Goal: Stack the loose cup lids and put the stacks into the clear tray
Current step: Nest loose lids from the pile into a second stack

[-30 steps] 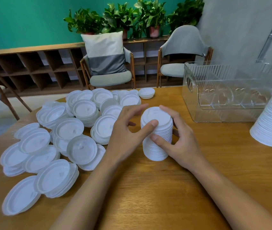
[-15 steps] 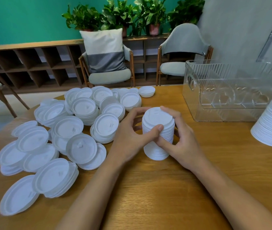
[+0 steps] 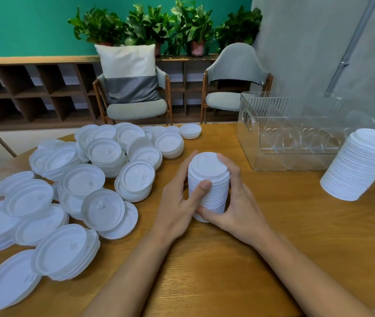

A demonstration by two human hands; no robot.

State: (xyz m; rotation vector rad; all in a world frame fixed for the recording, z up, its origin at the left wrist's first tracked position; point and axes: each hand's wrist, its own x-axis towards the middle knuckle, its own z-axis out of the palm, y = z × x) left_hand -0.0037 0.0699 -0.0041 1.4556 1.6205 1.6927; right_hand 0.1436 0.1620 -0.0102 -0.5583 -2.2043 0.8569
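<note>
A tall stack of white cup lids [image 3: 209, 175] stands on the wooden table [image 3: 204, 271] in the middle. My left hand [image 3: 179, 202] grips its left side, thumb across the front. My right hand [image 3: 234, 202] grips the right side, thumb under the stack's lower front. Many loose white lids [image 3: 79, 191] lie spread and in short piles to the left. The clear tray [image 3: 296, 131] sits at the back right with no lids visible inside it. A second tall lid stack [image 3: 360, 170] stands right of the tray's front.
Two grey chairs [image 3: 136, 97] and a low wooden shelf with potted plants [image 3: 165, 26] stand behind the table. The table's curved edge runs along the left, behind the loose lids.
Both hands have closed more tightly round the middle stack, the right thumb sliding lower down its front. The stack looks straighter and stays in the same place.
</note>
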